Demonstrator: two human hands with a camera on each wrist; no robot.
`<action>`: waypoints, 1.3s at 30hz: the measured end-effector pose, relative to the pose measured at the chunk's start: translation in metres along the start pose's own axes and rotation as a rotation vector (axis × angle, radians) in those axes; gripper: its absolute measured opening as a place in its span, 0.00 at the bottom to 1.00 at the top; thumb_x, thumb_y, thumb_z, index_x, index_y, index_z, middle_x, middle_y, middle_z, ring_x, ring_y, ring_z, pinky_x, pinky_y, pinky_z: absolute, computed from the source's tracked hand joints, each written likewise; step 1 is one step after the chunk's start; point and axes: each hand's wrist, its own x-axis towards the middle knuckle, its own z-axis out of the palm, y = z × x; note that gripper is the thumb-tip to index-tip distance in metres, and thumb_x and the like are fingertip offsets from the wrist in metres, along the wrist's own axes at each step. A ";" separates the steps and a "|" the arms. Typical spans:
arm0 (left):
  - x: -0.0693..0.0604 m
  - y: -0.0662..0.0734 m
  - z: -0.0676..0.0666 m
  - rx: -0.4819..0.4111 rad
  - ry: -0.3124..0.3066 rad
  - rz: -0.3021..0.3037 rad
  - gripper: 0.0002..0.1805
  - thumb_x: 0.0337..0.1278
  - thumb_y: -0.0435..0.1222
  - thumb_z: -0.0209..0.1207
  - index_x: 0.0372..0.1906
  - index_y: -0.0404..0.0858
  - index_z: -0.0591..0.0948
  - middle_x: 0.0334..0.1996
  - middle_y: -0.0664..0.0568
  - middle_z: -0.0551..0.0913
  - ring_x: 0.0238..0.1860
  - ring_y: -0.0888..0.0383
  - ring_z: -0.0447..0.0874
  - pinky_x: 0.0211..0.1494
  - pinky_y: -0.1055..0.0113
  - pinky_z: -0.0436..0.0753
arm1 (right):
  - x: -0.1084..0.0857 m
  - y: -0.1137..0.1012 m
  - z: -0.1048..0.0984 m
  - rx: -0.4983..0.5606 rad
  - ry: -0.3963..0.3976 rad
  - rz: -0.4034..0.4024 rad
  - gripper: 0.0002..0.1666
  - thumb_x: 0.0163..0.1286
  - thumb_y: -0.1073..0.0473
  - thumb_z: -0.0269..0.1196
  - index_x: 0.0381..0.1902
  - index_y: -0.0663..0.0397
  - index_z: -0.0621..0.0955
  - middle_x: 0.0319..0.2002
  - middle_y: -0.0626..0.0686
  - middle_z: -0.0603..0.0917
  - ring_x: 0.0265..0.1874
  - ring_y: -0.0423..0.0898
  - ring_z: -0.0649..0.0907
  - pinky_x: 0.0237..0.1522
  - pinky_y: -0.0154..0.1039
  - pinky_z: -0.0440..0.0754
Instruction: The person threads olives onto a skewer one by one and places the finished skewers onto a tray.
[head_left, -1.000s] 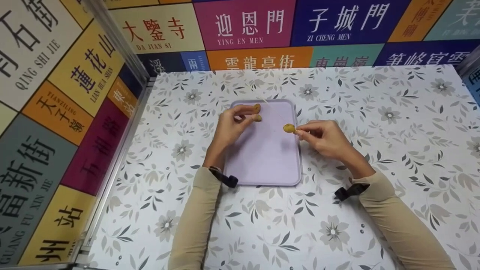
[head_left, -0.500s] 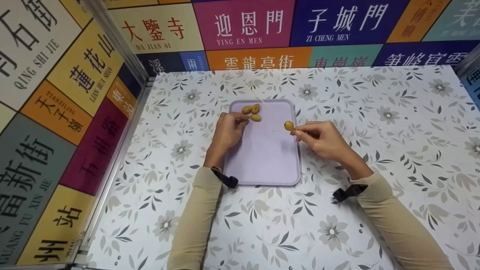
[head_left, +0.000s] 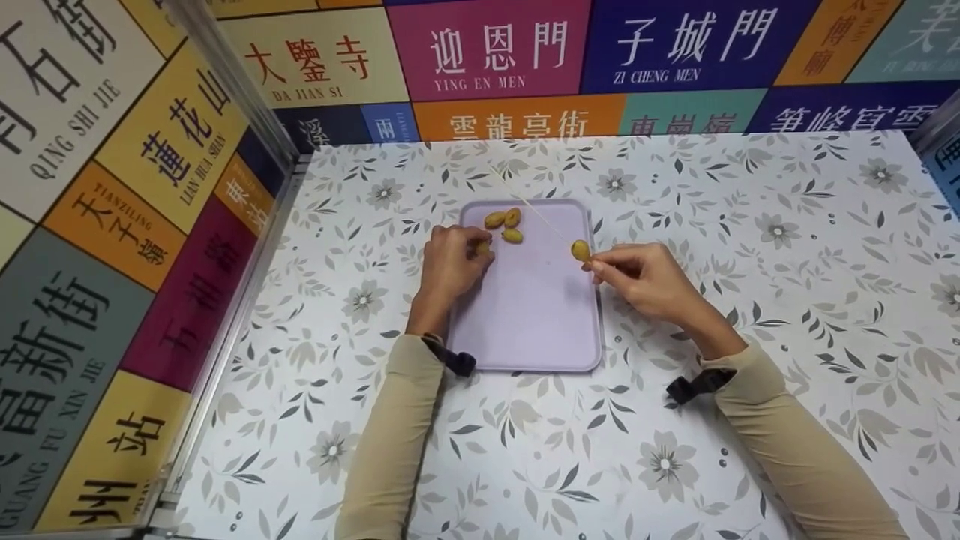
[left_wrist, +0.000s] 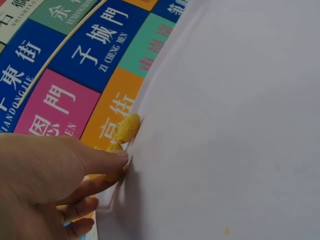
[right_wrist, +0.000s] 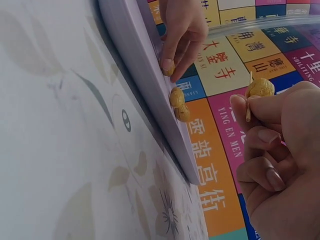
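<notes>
1. Three yellow-brown oval fruits (head_left: pixel 511 219) lie in the far-left part of the lilac rectangular tray (head_left: pixel 536 322).
2. My left hand (head_left: pixel 450 260) pinches a fourth fruit (head_left: pixel 484 246) between thumb and bent fingers.
3. My right hand (head_left: pixel 643 277) pinches a thin wooden stick (right_wrist: pixel 248 114) at a similar fruit (head_left: pixel 580 250); if pierced, I cannot tell.
4. I should steady the stick and squeeze fruit softly.

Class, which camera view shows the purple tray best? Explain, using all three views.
The head view: it shows the purple tray from above, nearly whole, its left edge partly hidden by the left hand. The left wrist view shows a close stretch of its surface; the right wrist view shows mostly its outer side.
</notes>
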 end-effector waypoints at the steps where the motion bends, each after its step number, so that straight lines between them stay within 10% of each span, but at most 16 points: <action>1: 0.000 0.000 -0.001 -0.010 -0.011 -0.002 0.14 0.68 0.43 0.73 0.55 0.46 0.93 0.52 0.53 0.94 0.55 0.46 0.83 0.62 0.47 0.79 | 0.000 0.000 0.000 0.005 -0.003 0.000 0.09 0.79 0.59 0.68 0.47 0.53 0.94 0.34 0.56 0.94 0.27 0.52 0.87 0.25 0.29 0.79; 13: 0.000 0.000 -0.006 -0.049 -0.090 -0.025 0.16 0.70 0.43 0.71 0.57 0.44 0.92 0.50 0.51 0.93 0.56 0.47 0.84 0.66 0.48 0.78 | 0.001 -0.001 0.002 0.004 -0.005 -0.031 0.09 0.79 0.61 0.68 0.46 0.55 0.94 0.33 0.58 0.93 0.25 0.51 0.87 0.24 0.28 0.76; 23: 0.003 -0.006 -0.007 -0.536 -0.068 -0.035 0.15 0.76 0.40 0.67 0.60 0.40 0.88 0.47 0.47 0.94 0.49 0.53 0.92 0.56 0.60 0.86 | -0.001 0.001 0.003 0.009 -0.021 0.011 0.09 0.79 0.59 0.69 0.48 0.54 0.94 0.36 0.60 0.94 0.30 0.54 0.90 0.27 0.28 0.79; 30: 0.006 -0.007 -0.009 -0.818 -0.057 -0.071 0.17 0.81 0.42 0.62 0.65 0.44 0.85 0.50 0.39 0.92 0.49 0.39 0.86 0.38 0.69 0.78 | -0.001 -0.002 0.004 0.000 -0.031 0.023 0.10 0.79 0.58 0.69 0.49 0.55 0.93 0.36 0.58 0.93 0.32 0.54 0.89 0.29 0.29 0.81; 39: 0.008 -0.009 -0.016 -1.037 0.019 -0.169 0.15 0.82 0.45 0.60 0.65 0.52 0.85 0.52 0.44 0.92 0.62 0.32 0.78 0.58 0.50 0.75 | -0.001 0.003 0.005 -0.029 -0.072 0.047 0.10 0.79 0.57 0.69 0.50 0.51 0.94 0.39 0.57 0.93 0.35 0.59 0.89 0.33 0.30 0.84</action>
